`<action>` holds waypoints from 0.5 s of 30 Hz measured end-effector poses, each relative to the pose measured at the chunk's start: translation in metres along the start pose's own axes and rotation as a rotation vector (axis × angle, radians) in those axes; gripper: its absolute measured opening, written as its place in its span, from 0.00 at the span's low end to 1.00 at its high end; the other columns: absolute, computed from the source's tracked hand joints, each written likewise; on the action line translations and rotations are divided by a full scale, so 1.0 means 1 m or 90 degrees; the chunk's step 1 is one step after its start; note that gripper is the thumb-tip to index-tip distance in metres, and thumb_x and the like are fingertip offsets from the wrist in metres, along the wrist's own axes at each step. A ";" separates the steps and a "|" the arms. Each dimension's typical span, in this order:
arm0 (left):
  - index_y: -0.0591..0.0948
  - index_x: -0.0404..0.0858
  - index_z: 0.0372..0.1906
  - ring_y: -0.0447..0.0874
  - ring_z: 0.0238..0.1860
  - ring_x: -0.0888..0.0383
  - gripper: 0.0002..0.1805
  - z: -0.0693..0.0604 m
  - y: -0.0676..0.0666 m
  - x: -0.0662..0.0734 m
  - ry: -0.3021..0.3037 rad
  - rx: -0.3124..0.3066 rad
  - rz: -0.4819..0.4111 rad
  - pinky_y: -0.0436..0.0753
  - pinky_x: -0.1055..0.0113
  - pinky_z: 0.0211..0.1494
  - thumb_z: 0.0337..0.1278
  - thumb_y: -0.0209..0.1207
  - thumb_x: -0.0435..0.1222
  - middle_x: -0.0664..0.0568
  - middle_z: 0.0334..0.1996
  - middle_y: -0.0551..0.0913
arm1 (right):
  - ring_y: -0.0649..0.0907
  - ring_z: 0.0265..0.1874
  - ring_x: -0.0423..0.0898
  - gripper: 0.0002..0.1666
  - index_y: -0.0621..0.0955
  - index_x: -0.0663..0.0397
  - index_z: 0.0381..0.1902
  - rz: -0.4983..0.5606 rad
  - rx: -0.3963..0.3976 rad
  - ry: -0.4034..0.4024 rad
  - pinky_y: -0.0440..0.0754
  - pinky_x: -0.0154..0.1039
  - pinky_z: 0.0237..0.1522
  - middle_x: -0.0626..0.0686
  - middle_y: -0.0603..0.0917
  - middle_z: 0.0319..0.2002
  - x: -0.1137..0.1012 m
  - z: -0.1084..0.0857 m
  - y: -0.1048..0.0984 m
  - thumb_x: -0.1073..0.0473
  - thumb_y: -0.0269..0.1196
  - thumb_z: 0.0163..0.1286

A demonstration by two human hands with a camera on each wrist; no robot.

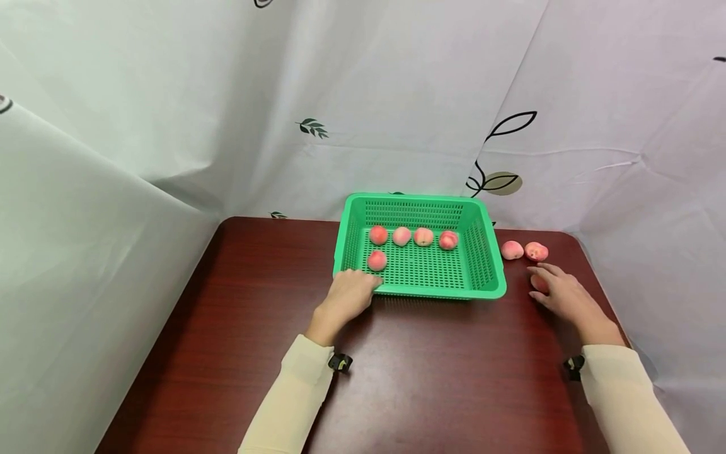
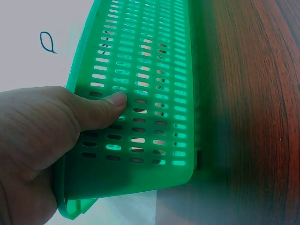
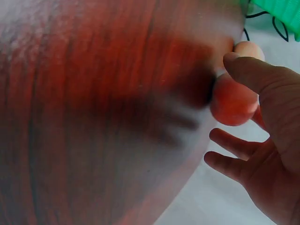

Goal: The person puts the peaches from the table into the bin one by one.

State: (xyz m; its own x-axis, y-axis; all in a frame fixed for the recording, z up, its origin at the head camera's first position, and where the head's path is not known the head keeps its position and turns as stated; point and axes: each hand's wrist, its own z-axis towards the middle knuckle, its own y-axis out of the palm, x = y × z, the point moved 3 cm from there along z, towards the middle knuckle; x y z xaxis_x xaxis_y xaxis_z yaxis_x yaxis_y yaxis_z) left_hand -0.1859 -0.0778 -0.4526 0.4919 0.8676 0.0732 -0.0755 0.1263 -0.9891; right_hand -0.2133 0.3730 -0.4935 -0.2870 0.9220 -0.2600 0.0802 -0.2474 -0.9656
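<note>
Pale sleeves (image 1: 295,384) enter at bottom over the glossy, wood-grained table (image 1: 442,372). Right of centre, the right hand (image 1: 567,299) spreads loose fingers about a round, smooth peach (image 1: 539,284); contact is unclear. At centre, the left hand (image 1: 347,297) grips the near rim of the slotted green plastic basket (image 1: 431,291), thumb outside. Five blushed peaches (image 1: 377,260) sit inside; two more (image 1: 512,250) lie just right of it. Creased white cloth (image 1: 397,94) hangs behind, leaf-printed.
</note>
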 end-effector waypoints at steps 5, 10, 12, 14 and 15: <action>0.69 0.49 0.19 0.64 0.16 0.53 0.19 0.000 0.001 0.000 0.000 0.000 -0.001 0.58 0.61 0.18 0.60 0.59 0.27 0.54 0.14 0.66 | 0.74 0.58 0.77 0.32 0.74 0.68 0.64 0.003 0.015 -0.007 0.71 0.74 0.59 0.75 0.71 0.63 0.001 0.000 0.002 0.65 0.70 0.64; 0.69 0.49 0.19 0.65 0.16 0.53 0.19 0.000 0.001 0.000 -0.001 0.007 0.005 0.58 0.61 0.17 0.59 0.60 0.27 0.54 0.14 0.66 | 0.75 0.54 0.76 0.27 0.76 0.69 0.60 -0.005 0.039 -0.028 0.73 0.72 0.56 0.76 0.73 0.58 0.001 0.003 0.002 0.68 0.69 0.64; 0.69 0.50 0.18 0.64 0.15 0.53 0.19 0.000 0.001 0.000 -0.002 0.010 0.004 0.58 0.61 0.17 0.59 0.60 0.27 0.54 0.13 0.66 | 0.76 0.53 0.76 0.25 0.77 0.70 0.58 -0.009 0.040 -0.031 0.73 0.72 0.55 0.76 0.74 0.56 0.001 0.005 0.003 0.69 0.69 0.64; 0.68 0.49 0.18 0.63 0.15 0.53 0.20 0.000 0.000 0.000 0.000 0.012 0.000 0.57 0.61 0.17 0.59 0.59 0.27 0.55 0.13 0.65 | 0.76 0.52 0.76 0.24 0.77 0.70 0.57 -0.012 0.038 -0.029 0.73 0.71 0.55 0.76 0.74 0.55 0.002 0.006 0.003 0.69 0.69 0.64; 0.67 0.49 0.18 0.63 0.15 0.54 0.20 0.000 0.000 0.000 0.001 0.012 -0.002 0.57 0.61 0.17 0.59 0.59 0.27 0.55 0.13 0.64 | 0.76 0.51 0.76 0.23 0.77 0.70 0.56 -0.014 0.037 -0.026 0.73 0.71 0.54 0.76 0.74 0.55 0.002 0.007 0.003 0.69 0.69 0.65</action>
State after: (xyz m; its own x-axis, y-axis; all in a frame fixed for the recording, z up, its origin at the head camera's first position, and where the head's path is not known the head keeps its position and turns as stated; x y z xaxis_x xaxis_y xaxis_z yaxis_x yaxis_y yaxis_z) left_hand -0.1865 -0.0780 -0.4529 0.4929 0.8667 0.0765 -0.0898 0.1381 -0.9863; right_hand -0.2199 0.3722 -0.4971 -0.3273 0.9145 -0.2380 0.0179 -0.2458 -0.9691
